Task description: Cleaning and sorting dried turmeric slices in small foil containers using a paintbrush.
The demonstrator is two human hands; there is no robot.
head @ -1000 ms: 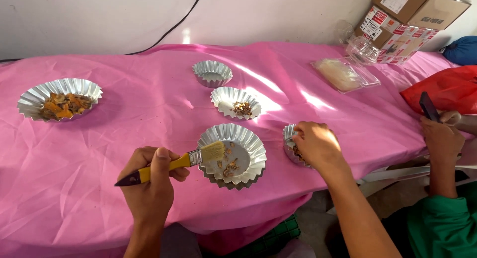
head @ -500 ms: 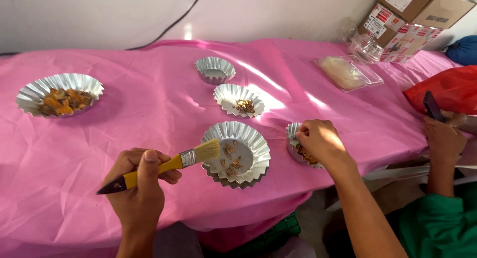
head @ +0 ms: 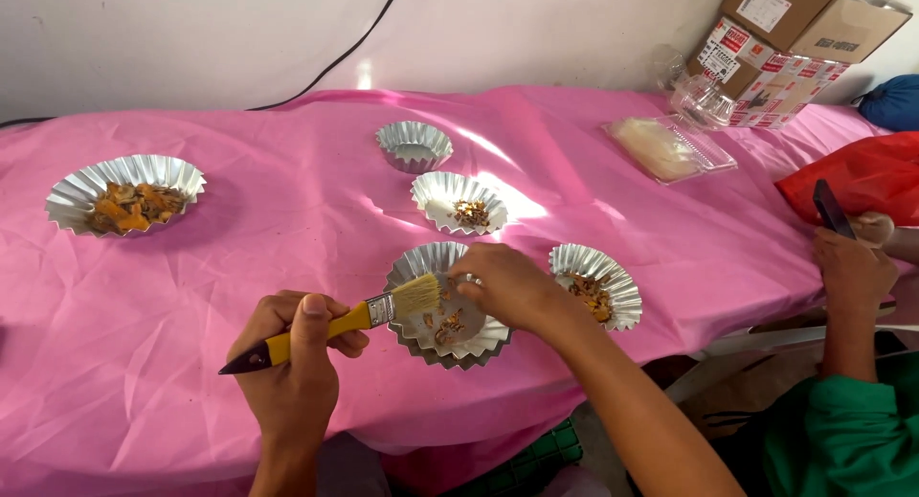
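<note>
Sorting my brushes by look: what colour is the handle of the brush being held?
The brush handle is yellow with a dark pointed end, seen in the head view.

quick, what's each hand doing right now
left hand: closed on a yellow-handled brush
right hand: over the nearest foil cup, fingers curled; grip cannot be told

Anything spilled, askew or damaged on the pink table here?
Nothing stands out. The foil cups sit upright on the pink cloth, crumbs stay inside them, and the left hand holds the brush over the nearest cup.
</note>
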